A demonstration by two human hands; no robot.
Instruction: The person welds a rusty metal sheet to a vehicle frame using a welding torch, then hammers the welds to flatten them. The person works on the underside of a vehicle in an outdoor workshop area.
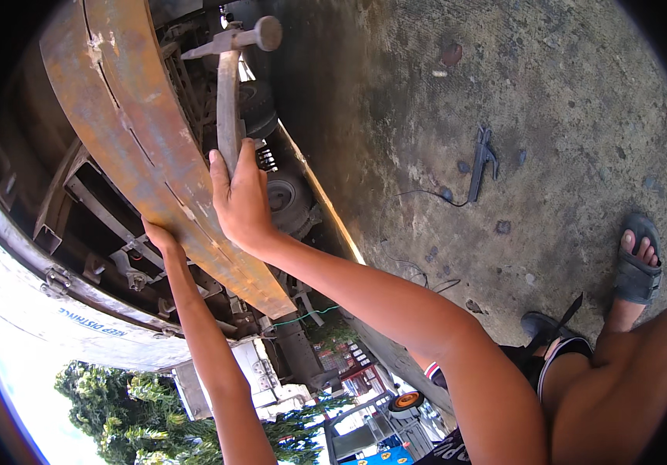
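Note:
My right hand (244,203) is closed around the wooden handle of a hammer (229,101). The hammer is raised, its head at the top with a round face on one side and a tapered peen on the other. Left of it runs a long rusty steel beam (136,132), slanting from the upper left toward the middle, with a broken seam along its length. At the beam's lower left edge, my left hand (165,235) grips it; most of its fingers are hidden. The hammer head is apart from the beam.
A welding electrode holder (479,167) lies on the stained concrete floor (566,116), its dark cable (426,194) trailing left. Behind the beam are a truck's metal frame (105,190) and tires (287,198). My sandaled foot (637,263) rests at the right.

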